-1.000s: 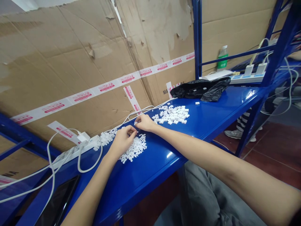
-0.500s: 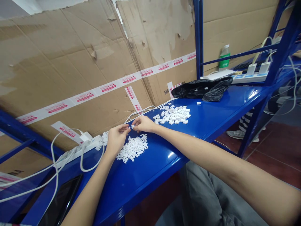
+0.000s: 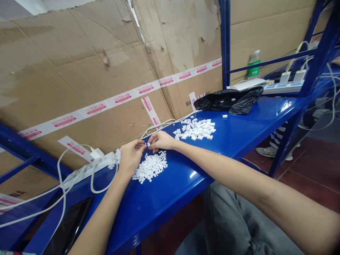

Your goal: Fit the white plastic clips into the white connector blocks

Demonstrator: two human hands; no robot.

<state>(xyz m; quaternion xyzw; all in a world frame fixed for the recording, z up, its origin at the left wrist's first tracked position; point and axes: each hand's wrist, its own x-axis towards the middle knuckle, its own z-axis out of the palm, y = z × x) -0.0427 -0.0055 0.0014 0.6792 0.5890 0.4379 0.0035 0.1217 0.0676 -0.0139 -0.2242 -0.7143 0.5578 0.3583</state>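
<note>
My left hand (image 3: 132,154) pinches a tiny white plastic piece (image 3: 146,144) between thumb and fingertips. Close against it, my right hand (image 3: 160,141) grips a small white plastic block (image 3: 148,144). The fingertips of both hands nearly meet above the table, and the pieces are too small to make out in detail. Just below the hands lies a pile of small white plastic pieces (image 3: 151,168). Beyond my right wrist is a looser heap of larger white plastic blocks (image 3: 196,129).
A black plastic bag (image 3: 236,101) lies at the back of the blue table (image 3: 180,180). Along the left stand a white power strip (image 3: 79,174) with cables and a dark flat-screened device (image 3: 70,226). Cardboard (image 3: 79,63) walls the far side. Another person's shoe (image 3: 267,151) shows at right.
My right hand has moved slightly left, bringing its white block closer to the piece in my left hand. My left hand has barely shifted.
</note>
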